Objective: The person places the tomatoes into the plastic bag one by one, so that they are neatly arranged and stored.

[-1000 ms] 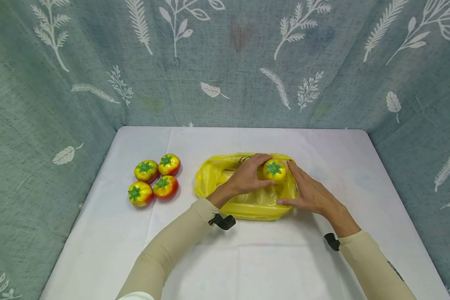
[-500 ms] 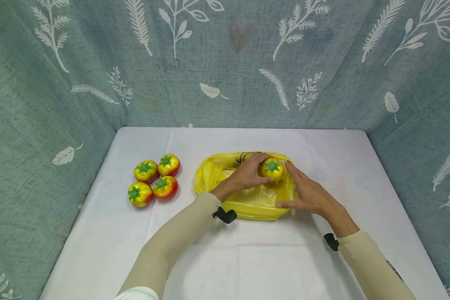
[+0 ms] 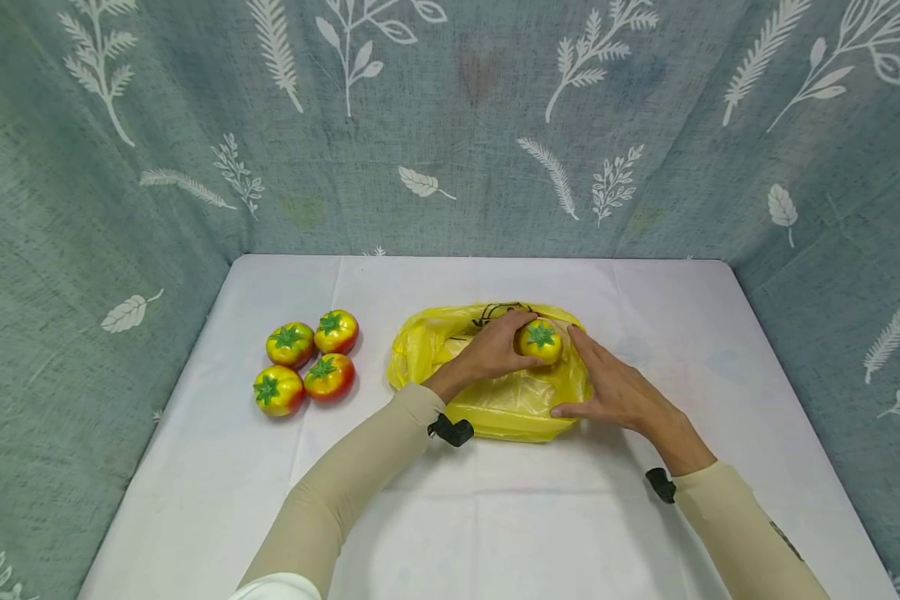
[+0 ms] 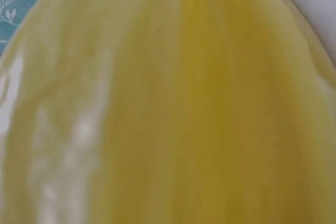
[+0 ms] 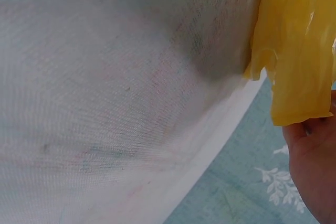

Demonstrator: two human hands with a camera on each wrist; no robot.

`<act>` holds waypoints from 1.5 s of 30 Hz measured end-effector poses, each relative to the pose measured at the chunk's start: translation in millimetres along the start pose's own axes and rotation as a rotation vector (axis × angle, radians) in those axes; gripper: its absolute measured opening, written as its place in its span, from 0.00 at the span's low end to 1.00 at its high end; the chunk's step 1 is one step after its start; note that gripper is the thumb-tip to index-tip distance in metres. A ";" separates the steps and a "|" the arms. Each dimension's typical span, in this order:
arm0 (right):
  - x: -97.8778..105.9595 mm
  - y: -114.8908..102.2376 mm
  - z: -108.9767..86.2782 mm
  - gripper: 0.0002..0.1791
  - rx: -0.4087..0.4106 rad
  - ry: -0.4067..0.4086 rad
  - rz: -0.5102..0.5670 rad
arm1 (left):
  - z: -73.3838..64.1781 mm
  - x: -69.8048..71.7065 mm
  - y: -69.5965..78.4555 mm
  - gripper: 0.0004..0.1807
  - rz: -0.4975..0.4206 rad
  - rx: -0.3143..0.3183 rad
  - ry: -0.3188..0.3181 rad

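In the head view, my left hand [image 3: 492, 348] reaches into the mouth of a yellow plastic bag [image 3: 513, 425] and grips a yellow tomato [image 3: 540, 340] with a green star-shaped top. Its thumb and fingers lie on either side of the fruit. My right hand [image 3: 621, 390] is at the bag's right side, thumb and straight fingers spread apart along the rim. Yellow plastic [image 4: 210, 103] fills most of the left wrist view. In the right wrist view, the bag's edge [image 5: 302, 77] hangs over my right hand [image 5: 315, 166], hiding its fingertips.
Several red and yellow tomatoes [image 3: 330, 377] sit in a cluster left of the bag. All of it rests on a table [image 3: 487, 533] with a white cloth. A grey-green leaf-patterned curtain [image 3: 480, 192] stands round the back and sides.
My left hand has shifted the tomato slightly to the left and lower within the bag's mouth. My right hand has hardly moved. The cluster of tomatoes stays put.
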State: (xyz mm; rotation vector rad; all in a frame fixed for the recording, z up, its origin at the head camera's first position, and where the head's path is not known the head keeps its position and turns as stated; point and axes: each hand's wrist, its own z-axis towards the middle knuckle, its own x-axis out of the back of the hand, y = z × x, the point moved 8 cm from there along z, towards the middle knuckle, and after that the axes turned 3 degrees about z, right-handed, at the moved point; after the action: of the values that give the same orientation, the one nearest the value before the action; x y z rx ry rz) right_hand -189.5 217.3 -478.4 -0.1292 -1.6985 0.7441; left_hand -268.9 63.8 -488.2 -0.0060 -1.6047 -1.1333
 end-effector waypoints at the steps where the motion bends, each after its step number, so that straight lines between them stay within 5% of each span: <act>1: -0.1 0.2 0.0 0.72 -0.001 0.000 -0.002 | 0.2 -0.7 -0.7 0.42 0.004 0.003 -0.003; 33: -2.7 -1.4 -0.4 0.72 -0.005 -0.007 0.000 | 0.5 -9.1 -7.2 0.44 -0.008 0.033 -0.018; 40: -1.1 -1.0 -1.2 0.72 0.006 -0.001 -0.012 | -1.1 -0.3 -2.3 0.40 -0.096 -0.001 0.028; 45: 0.8 -1.0 -0.7 0.72 0.020 0.004 -0.019 | 0.5 8.3 2.0 0.35 -0.252 -0.008 0.072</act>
State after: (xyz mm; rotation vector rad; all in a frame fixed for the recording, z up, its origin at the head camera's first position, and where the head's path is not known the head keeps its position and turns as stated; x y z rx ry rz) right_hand -188.8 217.1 -477.2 -0.1011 -1.6861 0.7459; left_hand -271.3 60.8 -480.6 0.2348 -1.5663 -1.3176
